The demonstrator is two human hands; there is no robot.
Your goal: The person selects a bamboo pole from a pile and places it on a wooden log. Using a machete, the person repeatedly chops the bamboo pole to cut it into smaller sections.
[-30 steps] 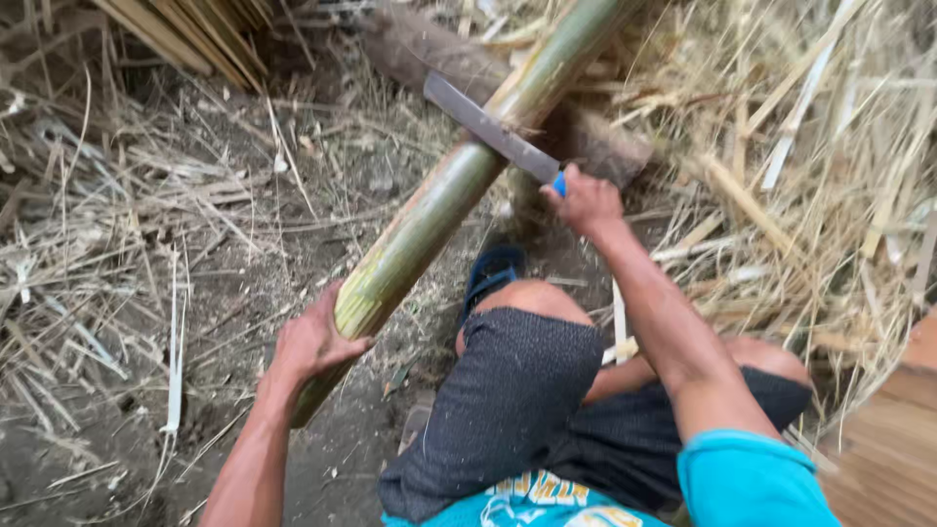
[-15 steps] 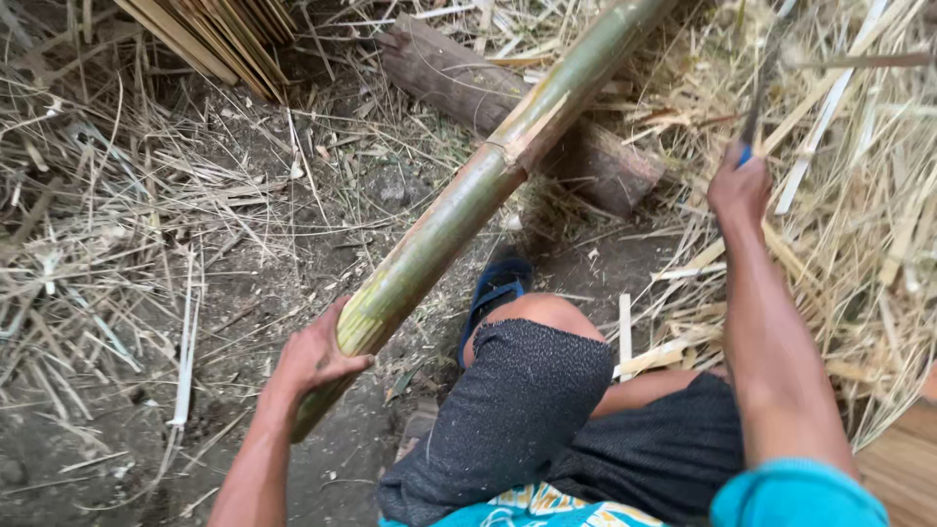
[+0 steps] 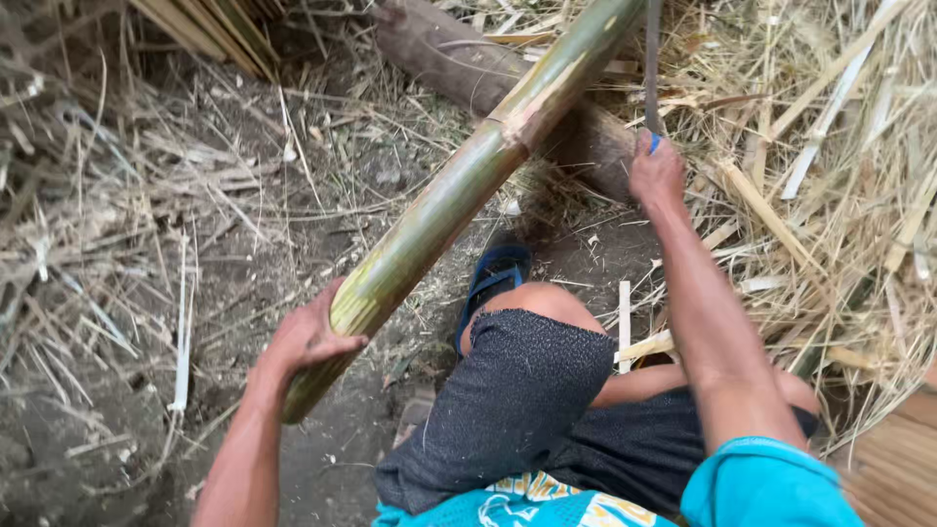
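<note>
Bamboo pole (image 3: 459, 195) in left hand (image 3: 307, 337) grip; right hand (image 3: 656, 174) clasps knife (image 3: 652, 59).

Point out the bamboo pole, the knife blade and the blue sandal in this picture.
bamboo pole (image 3: 459, 195): head view, on its green middle stretch.
knife blade (image 3: 652, 68): head view, on the upright metal edge.
blue sandal (image 3: 493, 278): head view, on its strap.

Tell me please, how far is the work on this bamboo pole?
Done: a patch of green skin looks shaved off the bamboo pole near its node, and split strips lie in the straw. In hand: the left hand steadies the pole's lower end, which leans on a log; the right hand holds a knife beside it. Left: the pole is whole, mostly green.
</note>
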